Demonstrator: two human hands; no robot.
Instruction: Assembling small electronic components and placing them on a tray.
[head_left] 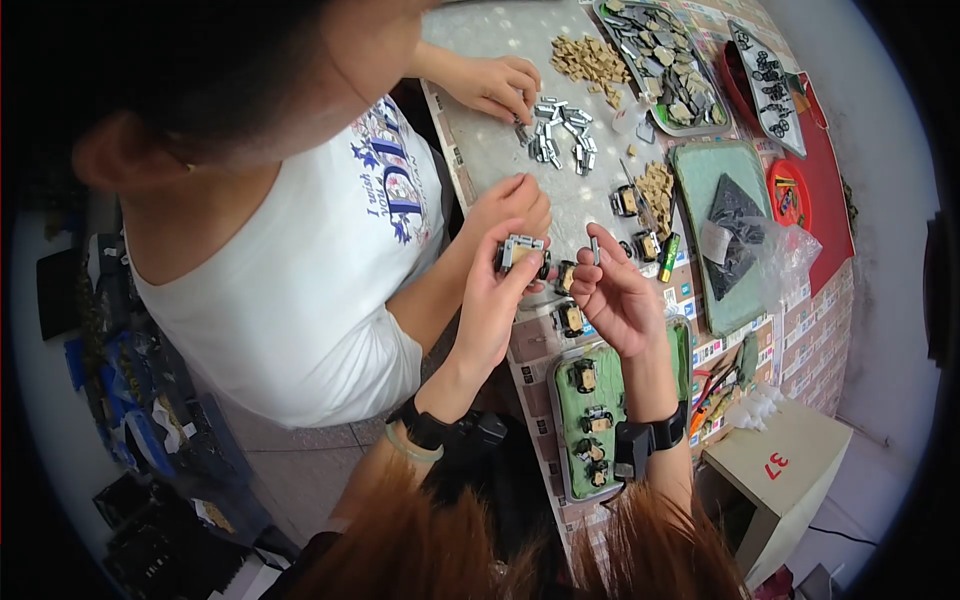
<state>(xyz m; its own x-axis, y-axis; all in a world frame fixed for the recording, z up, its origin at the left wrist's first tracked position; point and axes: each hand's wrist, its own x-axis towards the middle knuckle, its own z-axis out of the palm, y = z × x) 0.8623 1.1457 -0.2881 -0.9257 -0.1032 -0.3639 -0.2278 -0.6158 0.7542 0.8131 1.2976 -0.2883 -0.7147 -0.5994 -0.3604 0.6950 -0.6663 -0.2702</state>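
Observation:
My left hand (pixel 487 310) is closed around a small toy car chassis (pixel 521 252) with black wheels, a tan block in its middle and a grey piece on top. To its right, my right hand (pixel 628 305) pinches a small silvery part (pixel 594 246) upright between thumb and fingers, apart from the chassis. Beyond and below my hands, similar wheeled chassis (pixel 571 320) stand on the table. Several more sit in a green-lined tray (pixel 562 440) beside my right forearm.
A co-worker in a white shirt (pixel 280 310) sits close on my left, one hand (pixel 500 88) at a pile of silvery parts (pixel 562 133). Farther off are tan blocks (pixel 590 62), a tray of flat pieces (pixel 690 126) and a green tray (pixel 700 160). A box (pixel 790 450) stands at right.

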